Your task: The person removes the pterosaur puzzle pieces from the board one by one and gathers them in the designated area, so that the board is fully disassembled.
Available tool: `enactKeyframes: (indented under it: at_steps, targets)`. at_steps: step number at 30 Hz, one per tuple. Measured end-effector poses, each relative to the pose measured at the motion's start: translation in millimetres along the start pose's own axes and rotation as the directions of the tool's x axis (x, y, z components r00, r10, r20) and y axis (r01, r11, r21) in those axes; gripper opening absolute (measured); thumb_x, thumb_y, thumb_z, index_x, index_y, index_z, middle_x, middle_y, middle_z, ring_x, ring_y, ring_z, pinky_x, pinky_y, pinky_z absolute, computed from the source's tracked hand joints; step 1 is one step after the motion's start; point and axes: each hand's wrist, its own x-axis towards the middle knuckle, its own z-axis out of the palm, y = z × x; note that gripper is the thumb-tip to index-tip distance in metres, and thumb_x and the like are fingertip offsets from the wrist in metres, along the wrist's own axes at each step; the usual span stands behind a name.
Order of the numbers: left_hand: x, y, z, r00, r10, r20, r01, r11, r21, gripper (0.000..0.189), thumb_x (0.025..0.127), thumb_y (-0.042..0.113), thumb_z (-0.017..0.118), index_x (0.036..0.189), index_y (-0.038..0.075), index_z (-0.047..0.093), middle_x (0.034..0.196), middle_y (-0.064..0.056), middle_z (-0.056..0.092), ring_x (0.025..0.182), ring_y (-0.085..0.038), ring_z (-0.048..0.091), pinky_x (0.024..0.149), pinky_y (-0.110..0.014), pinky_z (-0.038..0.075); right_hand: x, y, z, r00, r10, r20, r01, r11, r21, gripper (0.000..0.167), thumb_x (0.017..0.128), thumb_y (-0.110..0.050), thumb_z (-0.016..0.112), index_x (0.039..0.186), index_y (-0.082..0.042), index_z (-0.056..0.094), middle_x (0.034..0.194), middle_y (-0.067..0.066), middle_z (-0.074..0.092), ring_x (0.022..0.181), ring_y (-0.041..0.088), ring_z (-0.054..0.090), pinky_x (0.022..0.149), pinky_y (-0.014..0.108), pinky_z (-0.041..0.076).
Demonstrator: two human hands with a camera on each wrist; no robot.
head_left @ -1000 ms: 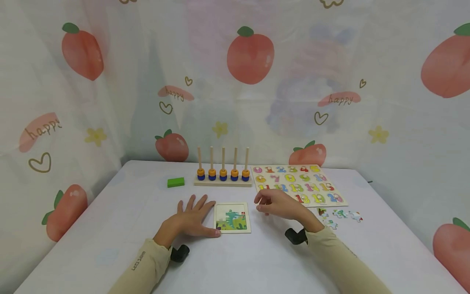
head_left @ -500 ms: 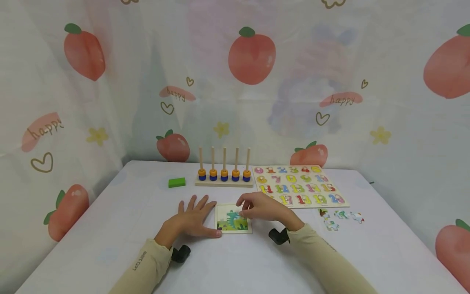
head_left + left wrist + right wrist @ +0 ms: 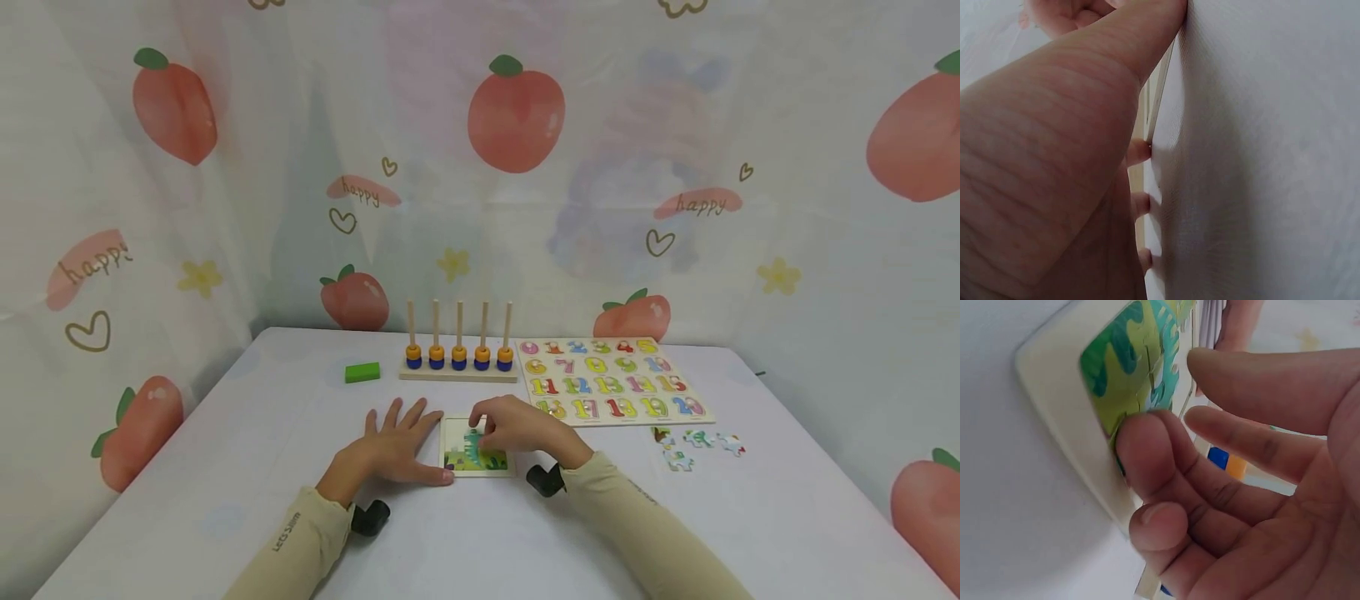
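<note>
Maybe the puzzle tray (image 3: 1063,394) skids if the spread left hand (image 3: 392,450) slips off its near-left corner; the half-curled right hand (image 3: 517,427) pinches nothing visible.

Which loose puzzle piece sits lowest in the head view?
The piece in front of the row; the other loose pieces lie farther back, nearer the number board.

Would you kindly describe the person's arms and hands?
The left sleeve and right sleeve are long and beige, each with small dark lettering; the left's starts "Lets". A black wrist camera is worn on the left, a second black wrist camera on the right. The left hand and right hand are ungloved.
</note>
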Motion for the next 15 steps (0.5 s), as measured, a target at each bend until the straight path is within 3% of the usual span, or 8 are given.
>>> enactKeyframes:
  at_steps: [7, 15]
  targets:
    - [-1.6, 0.9, -0.9, 1.000, 0.008, -0.001, -0.008, 1.000, 0.000, 0.114, 0.082, 0.084, 0.070, 0.169, 0.021, 0.033, 0.178, -0.016, 0.014, 0.161, -0.050, 0.001, 0.119, -0.079, -0.005, 6.3, -4.8, 6.0, 0.999, 0.019, 0.027, -0.016, 0.997, -0.078, 0.023, 0.095, -0.008, 0.082, 0.117, -0.008, 0.073, 0.096, 0.001, 0.070, 0.083, 0.016, 0.060, 0.082, 0.039, 0.056]
    - [-2.5, 3.0, -4.3, 1.000, -0.010, 0.019, 0.010, 1.000, 0.008, 0.110, 0.084, 0.078, 0.074, 0.169, 0.021, 0.034, 0.178, -0.014, 0.015, 0.161, -0.049, 0.002, 0.120, -0.078, -0.003, 5.5, -10.7, 7.1, 0.998, 0.052, 0.036, -0.049, 0.995, -0.088, 0.026, 0.094, -0.009, 0.083, 0.116, -0.010, 0.070, 0.096, 0.001, 0.068, 0.083, 0.017, 0.060, 0.081, 0.038, 0.055]
